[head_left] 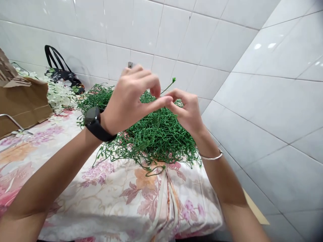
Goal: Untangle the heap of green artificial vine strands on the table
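Note:
A thin green artificial stem (166,89) with a small budded tip pokes up from between the pinched thumb and fingers of my right hand (188,109). My left hand (135,95), slightly blurred, is raised beside it. Its thumb reaches across to the right fingertips, while its other fingers curl apart from the thumb with nothing visible between them. Beneath both hands lies a large tangled heap of green artificial stems (156,137). A black watch (96,123) is on my left wrist and a silver bangle (211,155) on my right.
The heap rests on a floral cloth (108,201) spread over a surface. White artificial flowers (59,94), a brown cardboard box (25,102), a black floral bag (64,79) and a bent metal rod (15,121) are at the left. White tiled walls (264,101) close off the back and right.

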The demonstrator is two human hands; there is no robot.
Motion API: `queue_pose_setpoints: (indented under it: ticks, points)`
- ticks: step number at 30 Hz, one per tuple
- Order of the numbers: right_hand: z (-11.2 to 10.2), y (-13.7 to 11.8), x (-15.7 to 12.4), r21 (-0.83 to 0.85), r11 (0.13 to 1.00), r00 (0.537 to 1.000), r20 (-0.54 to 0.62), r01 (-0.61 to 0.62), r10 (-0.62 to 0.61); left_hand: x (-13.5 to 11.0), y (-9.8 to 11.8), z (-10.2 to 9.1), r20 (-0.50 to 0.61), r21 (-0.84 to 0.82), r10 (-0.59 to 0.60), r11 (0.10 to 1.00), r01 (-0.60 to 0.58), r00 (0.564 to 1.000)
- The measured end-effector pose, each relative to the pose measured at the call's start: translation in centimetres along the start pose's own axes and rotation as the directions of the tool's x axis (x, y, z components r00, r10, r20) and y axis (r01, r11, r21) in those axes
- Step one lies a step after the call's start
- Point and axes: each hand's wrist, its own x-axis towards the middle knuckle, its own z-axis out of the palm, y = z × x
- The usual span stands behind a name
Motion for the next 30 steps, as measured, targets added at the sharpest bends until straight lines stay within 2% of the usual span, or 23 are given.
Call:
queue_pose_setpoints:
  ticks: [3,8,14,17,19,23,26,28,30]
  points:
    - [0.0,-0.3,0.0,0.180,0.979,0.995,0.052,-0.096,0.088,-0.3,0.0,1.0,0.070,0.076,-0.005,0.997,-0.001,0.998]
    - [0.0,-0.2,0.2,0.465,0.866,0.979,0.167,-0.186,0.120,-0.3,-0.9,1.9,0.069,0.101,-0.028,0.995,0.021,0.997]
    - [-0.3,0.2,0.2,0.599,0.751,0.956,0.248,-0.278,0.155,0.1,-0.3,0.7,0.053,0.210,-0.162,0.966,0.148,0.985]
    - [-0.4,-0.3,0.2,0.647,0.697,0.949,0.265,-0.308,0.172,0.0,0.5,-0.1,0.053,0.206,-0.187,0.963,0.173,0.981]
    - [-0.4,-1.0,0.1,0.700,0.641,0.949,0.258,-0.314,0.182,-0.2,1.3,-0.8,0.013,0.195,-0.186,0.964,0.180,0.983]
    - [0.0,-2.6,-0.4,0.811,0.456,0.927,0.275,-0.367,0.256,-1.8,3.0,-1.9,-0.122,0.238,-0.100,0.963,0.127,0.987]
    - [0.4,-3.7,-1.4,0.854,0.247,0.863,0.361,-0.458,0.353,-3.8,3.6,-2.1,-0.170,0.417,0.096,0.909,-0.017,0.981]
    - [0.8,-4.2,-2.3,0.848,0.140,0.810,0.421,-0.511,0.409,-5.2,3.6,-1.9,-0.113,0.507,0.212,0.853,-0.127,0.971]
    - [1.3,-4.7,-3.5,0.826,0.075,0.754,0.469,-0.559,0.460,-6.4,3.3,-1.6,0.037,0.486,0.203,0.852,-0.195,0.978]
